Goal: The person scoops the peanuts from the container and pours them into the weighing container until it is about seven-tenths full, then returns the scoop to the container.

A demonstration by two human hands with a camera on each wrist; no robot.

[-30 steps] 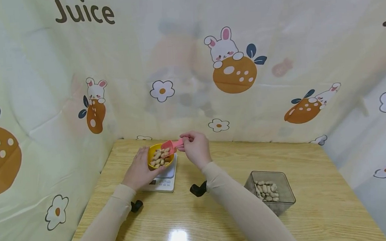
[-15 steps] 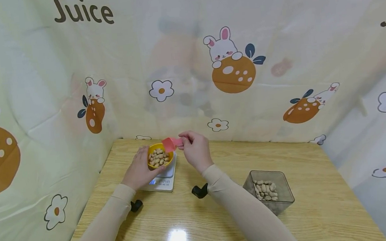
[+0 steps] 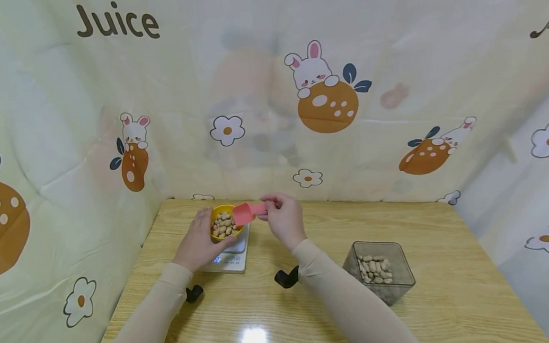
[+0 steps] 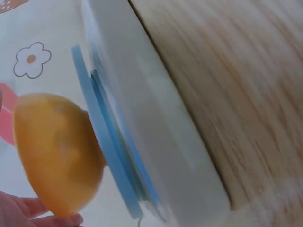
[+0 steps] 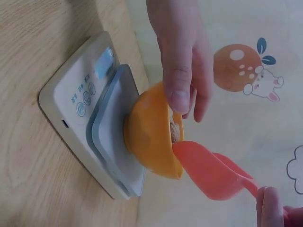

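Note:
A yellow bowl [image 3: 215,237] of unshelled peanuts [image 3: 223,225] stands on a white kitchen scale [image 3: 235,264] at the table's back left. My left hand [image 3: 199,241] holds the bowl from its left side, the thumb along the near rim and the fingers at the far side. In my right hand [image 3: 285,219] is the handle of a pink scoop [image 3: 244,214], gripped between thumb and fingers. The right wrist view puts the scoop's lip [image 5: 182,150] at the bowl's right rim. No peanuts show in the scoop in the head view.
To the right on the wooden table [image 3: 443,266] stands a clear grey square container [image 3: 383,294] with peanuts in it. A patterned curtain [image 3: 264,161] hangs behind the table and along both sides.
Peanuts showed at the scoop's mouth a second ago; now it looks bare. My right hand has moved slightly right and nearer with it. The scale's display is now lit. My left hand has stayed.

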